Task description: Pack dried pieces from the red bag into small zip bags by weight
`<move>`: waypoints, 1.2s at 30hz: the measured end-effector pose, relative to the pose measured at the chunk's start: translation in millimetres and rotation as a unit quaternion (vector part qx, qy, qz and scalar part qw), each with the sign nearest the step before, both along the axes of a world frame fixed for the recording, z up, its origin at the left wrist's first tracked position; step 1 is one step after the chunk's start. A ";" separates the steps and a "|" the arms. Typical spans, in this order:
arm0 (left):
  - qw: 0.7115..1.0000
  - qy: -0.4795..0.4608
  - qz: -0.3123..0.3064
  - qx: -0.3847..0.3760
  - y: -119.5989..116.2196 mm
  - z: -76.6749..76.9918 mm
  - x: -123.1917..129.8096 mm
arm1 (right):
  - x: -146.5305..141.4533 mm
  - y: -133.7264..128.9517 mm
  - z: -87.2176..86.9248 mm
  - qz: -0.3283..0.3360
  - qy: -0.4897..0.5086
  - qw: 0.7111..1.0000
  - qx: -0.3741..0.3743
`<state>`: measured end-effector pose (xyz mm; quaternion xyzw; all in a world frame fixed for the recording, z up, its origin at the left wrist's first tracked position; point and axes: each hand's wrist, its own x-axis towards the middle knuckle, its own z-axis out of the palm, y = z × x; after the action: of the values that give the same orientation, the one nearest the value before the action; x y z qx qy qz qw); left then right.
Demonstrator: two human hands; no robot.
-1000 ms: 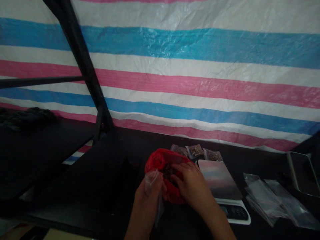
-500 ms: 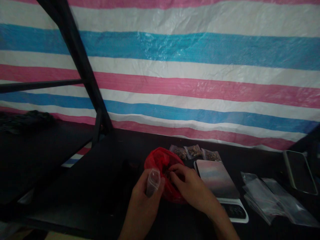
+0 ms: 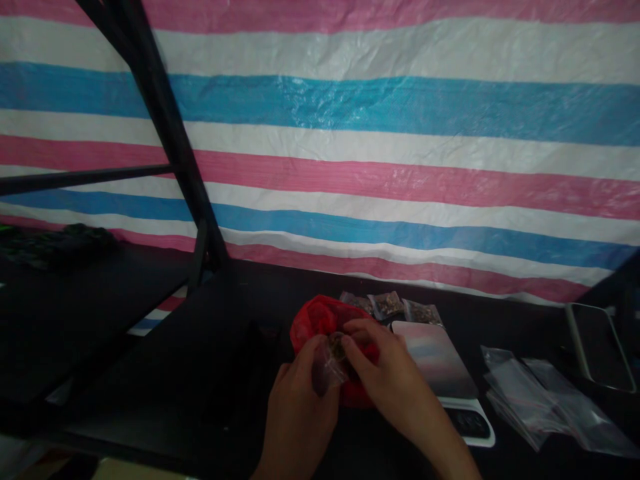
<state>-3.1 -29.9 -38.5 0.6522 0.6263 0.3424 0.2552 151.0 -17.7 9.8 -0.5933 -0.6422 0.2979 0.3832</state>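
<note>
My left hand (image 3: 299, 410) is closed around a small clear plastic bag (image 3: 327, 371), tilted with its mouth toward my right hand. My right hand (image 3: 393, 373) has its fingers pinched at that mouth, on a bit of brownish-green dried material (image 3: 337, 345) whose kind I cannot make out. Both hands are over an opened red plastic bag (image 3: 311, 320), which they partly cover; its contents are mostly hidden. Just behind it lie several small filled clear packets (image 3: 386, 305). A kitchen scale (image 3: 437, 360) with a metal top stands beside my right hand.
Flat clear zip bags (image 3: 530, 393) lie in a pile right of the scale, and a phone (image 3: 600, 343) rests at the far right. A black metal post (image 3: 175, 147) rises at the left of the black table (image 3: 165, 387). Striped plastic sheeting (image 3: 380, 160) hangs behind.
My right hand has come up out of the red bag, bringing dried material to the clear bag's mouth. My left hand has tipped the clear bag toward it.
</note>
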 end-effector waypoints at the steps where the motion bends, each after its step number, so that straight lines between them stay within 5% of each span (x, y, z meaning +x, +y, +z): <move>1: 1.000 0.011 -0.005 -0.004 1.5 0.2 1.0 | -1.2 -0.3 -0.5 -0.009 -0.037 0.999 0.008; 8: 0.997 0.058 -0.043 0.019 8.6 -5.9 5.6 | -1.4 -5.2 10.7 -0.003 -0.134 0.991 0.017; 15: 0.976 0.116 -0.039 0.180 9.7 -25.3 12.4 | 3.8 -9.0 14.6 -0.034 -0.078 0.996 -0.023; 18: 0.970 0.087 -0.049 0.221 10.2 -17.7 20.7 | 10.4 -11.1 19.6 -0.046 -0.047 0.998 -0.012; 23: 0.976 0.029 -0.119 0.180 13.0 12.0 36.9 | 22.2 -11.2 29.0 -0.082 -0.014 0.994 0.071; 26: 0.975 0.013 -0.136 0.173 23.1 17.1 41.5 | 25.1 -8.1 28.8 -0.105 -0.022 0.986 0.128; 36: 0.974 -0.124 -0.083 0.171 44.8 -19.9 39.0 | 10.4 5.0 0.7 -0.055 -0.057 0.979 0.190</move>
<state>35.9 14.9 -58.4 0.6884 0.4653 0.5002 0.2437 161.4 -12.6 10.5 -0.5597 -0.6746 0.1146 0.4675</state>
